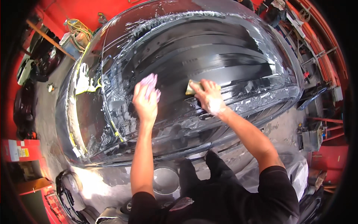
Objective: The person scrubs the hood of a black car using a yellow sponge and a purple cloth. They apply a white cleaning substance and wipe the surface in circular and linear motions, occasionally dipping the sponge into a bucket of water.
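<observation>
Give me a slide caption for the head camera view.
Left hand with a pink cloth, right hand with a yellowish pad, over a dark car.

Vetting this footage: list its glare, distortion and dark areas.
All in the head view: floor at lower left glares near-white; pale reflections streak the dark car; fisheye distortion bows its outline; all four corners fall black.

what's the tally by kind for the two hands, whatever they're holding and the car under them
Hands: 2, the left hand and the right hand
Cloths: 1, a crumpled pink cloth in the left
Pads: 1, a pale yellowish pad in the right
Cars: 1, a dark car
Total: 5
</observation>
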`<state>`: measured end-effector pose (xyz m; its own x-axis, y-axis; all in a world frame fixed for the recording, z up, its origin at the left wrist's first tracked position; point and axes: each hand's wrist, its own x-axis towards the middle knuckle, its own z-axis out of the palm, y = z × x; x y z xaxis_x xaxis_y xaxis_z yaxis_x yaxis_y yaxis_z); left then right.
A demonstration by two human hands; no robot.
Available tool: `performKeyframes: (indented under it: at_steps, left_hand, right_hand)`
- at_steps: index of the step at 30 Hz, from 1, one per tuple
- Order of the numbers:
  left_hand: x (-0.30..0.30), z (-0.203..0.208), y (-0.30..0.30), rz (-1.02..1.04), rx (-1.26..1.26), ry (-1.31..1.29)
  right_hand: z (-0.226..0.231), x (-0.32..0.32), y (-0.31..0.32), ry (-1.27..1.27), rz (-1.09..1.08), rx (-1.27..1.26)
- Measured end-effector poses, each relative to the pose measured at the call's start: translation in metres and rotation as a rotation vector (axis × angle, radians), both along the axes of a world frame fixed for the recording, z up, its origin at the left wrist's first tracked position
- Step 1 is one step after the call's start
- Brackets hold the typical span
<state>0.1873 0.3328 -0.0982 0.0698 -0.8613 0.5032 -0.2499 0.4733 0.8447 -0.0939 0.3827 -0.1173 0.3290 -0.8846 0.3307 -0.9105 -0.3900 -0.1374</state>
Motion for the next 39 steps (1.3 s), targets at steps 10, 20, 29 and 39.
performKeyframes:
  at_steps: [10,20,29,39]
  left_hand:
    - [-0.067,-0.069,-0.061,0.107,-0.058,-0.82]
    - [-0.081,-0.066,-0.068,0.145,-0.059,-0.81]
    - [-0.068,-0.065,-0.063,0.19,-0.026,-0.787]
    - [-0.063,-0.07,-0.065,0.166,-0.015,-0.743]
  right_hand:
    - [-0.018,-0.139,-0.081,0.009,-0.182,-0.14]
    - [-0.021,-0.155,-0.223,0.034,-0.091,-0.196]
    - [-0.027,-0.18,-0.105,0.029,0.111,-0.145]
    - [-0.018,-0.132,-0.277,0.153,-0.01,-0.194]
